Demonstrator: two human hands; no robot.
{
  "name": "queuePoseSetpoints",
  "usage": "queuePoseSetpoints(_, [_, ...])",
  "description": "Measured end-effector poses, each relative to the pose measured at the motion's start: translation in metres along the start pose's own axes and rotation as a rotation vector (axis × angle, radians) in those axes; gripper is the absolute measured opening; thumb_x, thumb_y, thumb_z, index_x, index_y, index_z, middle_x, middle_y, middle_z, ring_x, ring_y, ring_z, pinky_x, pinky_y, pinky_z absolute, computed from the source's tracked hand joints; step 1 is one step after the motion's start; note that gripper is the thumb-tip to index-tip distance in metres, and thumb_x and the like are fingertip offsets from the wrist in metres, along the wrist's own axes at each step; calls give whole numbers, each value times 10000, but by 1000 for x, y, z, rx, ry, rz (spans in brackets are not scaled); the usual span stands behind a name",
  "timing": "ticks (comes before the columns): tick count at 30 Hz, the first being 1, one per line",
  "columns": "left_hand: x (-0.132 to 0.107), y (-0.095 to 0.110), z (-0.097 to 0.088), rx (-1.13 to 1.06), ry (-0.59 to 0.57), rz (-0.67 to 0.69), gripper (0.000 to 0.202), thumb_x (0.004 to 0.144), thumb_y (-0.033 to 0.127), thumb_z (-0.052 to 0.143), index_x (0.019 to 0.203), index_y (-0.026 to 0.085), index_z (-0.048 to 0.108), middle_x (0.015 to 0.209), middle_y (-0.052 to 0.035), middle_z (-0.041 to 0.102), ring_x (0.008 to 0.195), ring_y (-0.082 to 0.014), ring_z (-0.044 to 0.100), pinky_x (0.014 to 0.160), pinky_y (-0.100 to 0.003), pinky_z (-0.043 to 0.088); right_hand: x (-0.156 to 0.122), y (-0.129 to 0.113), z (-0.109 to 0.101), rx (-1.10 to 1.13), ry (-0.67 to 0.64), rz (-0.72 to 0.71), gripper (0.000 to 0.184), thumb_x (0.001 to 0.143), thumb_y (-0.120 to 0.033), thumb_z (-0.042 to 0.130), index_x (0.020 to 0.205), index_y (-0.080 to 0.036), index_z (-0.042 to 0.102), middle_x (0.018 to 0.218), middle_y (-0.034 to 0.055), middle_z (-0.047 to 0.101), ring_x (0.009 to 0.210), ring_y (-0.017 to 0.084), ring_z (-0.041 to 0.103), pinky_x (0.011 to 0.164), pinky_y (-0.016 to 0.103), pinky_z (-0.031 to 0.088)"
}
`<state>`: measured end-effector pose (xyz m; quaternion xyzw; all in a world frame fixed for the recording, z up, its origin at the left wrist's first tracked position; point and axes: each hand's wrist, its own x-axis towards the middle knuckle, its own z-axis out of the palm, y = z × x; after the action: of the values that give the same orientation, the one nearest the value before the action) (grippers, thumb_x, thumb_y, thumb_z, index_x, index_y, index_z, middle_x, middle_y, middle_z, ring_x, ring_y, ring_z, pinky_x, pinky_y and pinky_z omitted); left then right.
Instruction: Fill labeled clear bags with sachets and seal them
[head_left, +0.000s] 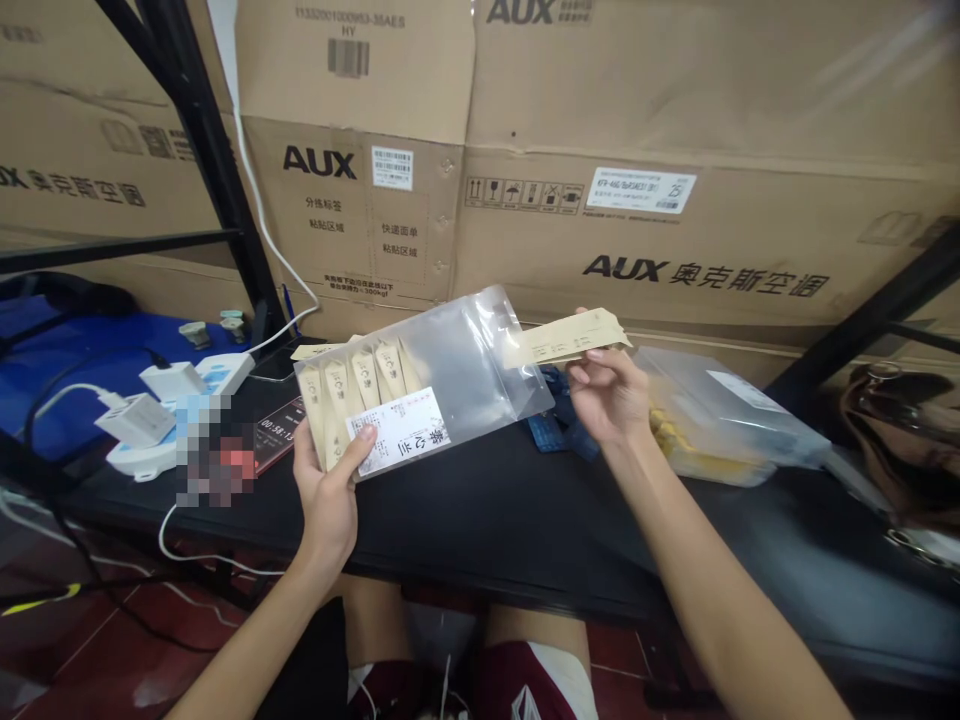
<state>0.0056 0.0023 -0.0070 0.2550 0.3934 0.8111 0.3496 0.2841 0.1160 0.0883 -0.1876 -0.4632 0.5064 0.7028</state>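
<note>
My left hand (334, 490) grips the lower left end of a clear plastic bag (457, 370), thumb pressed on its white label (401, 430). Inside, several beige paper packets (337, 400) stand in a row at the left end; the rest of the bag looks flat and see-through. Between the thumb and fingers of my right hand (611, 390) is one long beige packet (570, 337) with small print. Its left tip lies at the bag's right end; whether it is in the opening I cannot tell. Another beige packet (319, 351) shows partly behind the bag.
On the black table (480, 530), a clear bag with yellow contents (705, 440) lies at right. At left are a white power strip (142, 455) with plugs, cables and a phone-like screen (277, 430). Large cardboard boxes (525, 240) stand behind, with a black metal frame (217, 150).
</note>
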Motion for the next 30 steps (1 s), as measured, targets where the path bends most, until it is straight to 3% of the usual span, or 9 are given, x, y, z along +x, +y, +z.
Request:
queuePoseSetpoints(3, [0, -1, -1, 8, -8, 17, 734, 702, 341, 1001, 1353, 247, 675, 1339, -108, 756, 1311, -341, 697, 1120, -478, 567, -3, -3, 3, -41, 25, -27, 438, 613, -153, 802, 1021, -280, 704, 1041, -17, 748, 730, 103, 558, 504, 173, 438])
queuePoseSetpoints(7, [1, -2, -1, 16, 8, 28, 706, 696, 329, 1004, 1318, 251, 678, 1326, -95, 756, 1308, -328, 696, 1134, -467, 553, -3, -7, 2, -123, 30, -75, 339, 658, -232, 769, 991, -272, 725, 917, -27, 731, 599, 89, 500, 492, 203, 463])
queuePoseSetpoints(10, [1, -3, -2, 34, -6, 26, 699, 706, 340, 1001, 1319, 258, 673, 1330, -94, 753, 1305, -325, 698, 1115, -456, 565, -8, -4, 6, -193, -61, 15, 446, 628, -211, 828, 1063, -268, 749, 848, -40, 741, 544, 82, 516, 469, 210, 483])
queuePoseSetpoints(13, [2, -6, -5, 73, -46, 17, 714, 689, 351, 1016, 1306, 249, 673, 1325, -99, 754, 1277, -323, 711, 1099, -440, 571, -17, 4, 12, -334, -188, 99, 520, 589, -234, 935, 1086, -237, 784, 794, -18, 777, 515, 139, 626, 401, 248, 496])
queuePoseSetpoints(17, [2, -9, -8, 134, -99, 1, 726, 687, 365, 1022, 1305, 253, 657, 1299, -92, 759, 1249, -312, 720, 1093, -431, 569, -27, 15, 18, -565, -311, 89, 292, 722, -364, 952, 901, -171, 823, 709, 45, 782, 472, 190, 667, 389, 296, 506])
queuePoseSetpoints(21, [2, -9, -8, 188, -187, -44, 780, 717, 393, 1005, 1391, 266, 631, 1352, -99, 745, 1231, -305, 726, 1067, -423, 576, -34, 23, 25, -703, -327, -83, 259, 834, -401, 893, 738, -189, 780, 730, 59, 788, 597, 208, 722, 590, 343, 583])
queuePoseSetpoints(24, [2, -9, -8, 197, -222, -38, 806, 725, 391, 999, 1425, 268, 620, 1376, -105, 740, 1240, -306, 726, 1067, -416, 574, -37, 29, 29, -812, -465, -199, 188, 880, -353, 848, 774, -214, 777, 813, 33, 786, 780, 220, 734, 801, 388, 591])
queuePoseSetpoints(27, [3, -10, -10, 206, -250, -48, 815, 718, 387, 999, 1427, 270, 616, 1366, -104, 744, 1232, -312, 732, 1050, -418, 585, -38, 30, 31, -849, -579, -217, 193, 918, -345, 799, 778, -221, 756, 897, 33, 753, 886, 223, 699, 918, 421, 558])
queuePoseSetpoints(30, [3, -10, -11, 218, -280, -65, 772, 719, 385, 996, 1384, 260, 624, 1334, -102, 750, 1205, -314, 742, 1015, -413, 601, -37, 27, 31, -799, -611, -150, 240, 921, -348, 770, 736, -220, 687, 995, 48, 741, 1045, 254, 686, 1032, 462, 521])
